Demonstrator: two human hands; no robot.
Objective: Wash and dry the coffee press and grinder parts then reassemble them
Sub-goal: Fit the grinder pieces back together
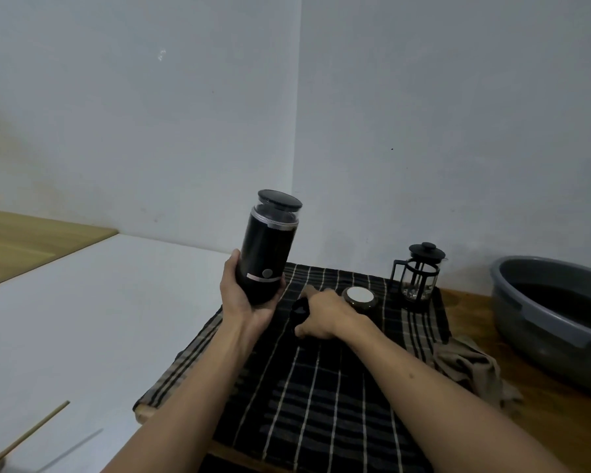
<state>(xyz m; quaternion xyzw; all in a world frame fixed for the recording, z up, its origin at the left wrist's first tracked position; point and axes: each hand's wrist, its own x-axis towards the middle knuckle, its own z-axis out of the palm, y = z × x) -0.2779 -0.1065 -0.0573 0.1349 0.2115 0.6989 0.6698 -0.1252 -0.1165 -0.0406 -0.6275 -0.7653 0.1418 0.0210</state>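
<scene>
Plaid cloth [321,387]: left hand [244,298] holds grinder [268,249] near-upright (lid uppermost).

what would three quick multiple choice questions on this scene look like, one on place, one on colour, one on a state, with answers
1. Where does the coffee press stand?
A. inside the basin
B. at the far right corner of the checked cloth
C. on the white counter to the left

2. What colour is the basin?
A. grey
B. red
C. yellow

3. What is the left hand doing?
A. lying flat on the cloth
B. holding the grinder off the cloth
C. reaching into the basin

Answers:
1 B, the press sits on the checked cloth near the wall, left of the basin.
2 A, its rim and wall are grey.
3 B, its fingers wrap the base of the black grinder, raised and tilted, while the right hand rests on a small black part on the cloth.
</scene>
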